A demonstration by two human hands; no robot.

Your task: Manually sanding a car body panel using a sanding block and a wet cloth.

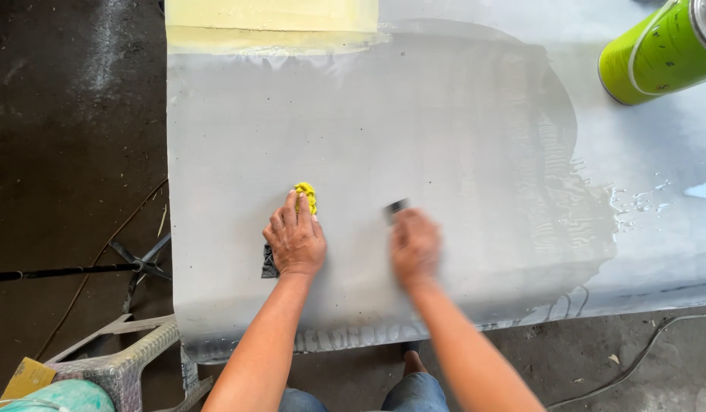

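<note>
A large grey panel (444, 122) lies flat before me, its surface wet and dull. My left hand (295, 238) presses a yellow sponge (307, 195) and a dark sheet of abrasive paper (269, 263) against the panel near its left part. My right hand (414, 246) is blurred by motion and holds a small dark block (395, 208) flat on the panel, a short way right of the left hand.
A green can (658, 53) lies at the far right on the panel. Water puddles (635, 200) sit right of the sanded area. A pale yellow strip (269, 19) covers the panel's far edge. A plastic stool (120, 366) and cables (63, 271) are on the dark floor at left.
</note>
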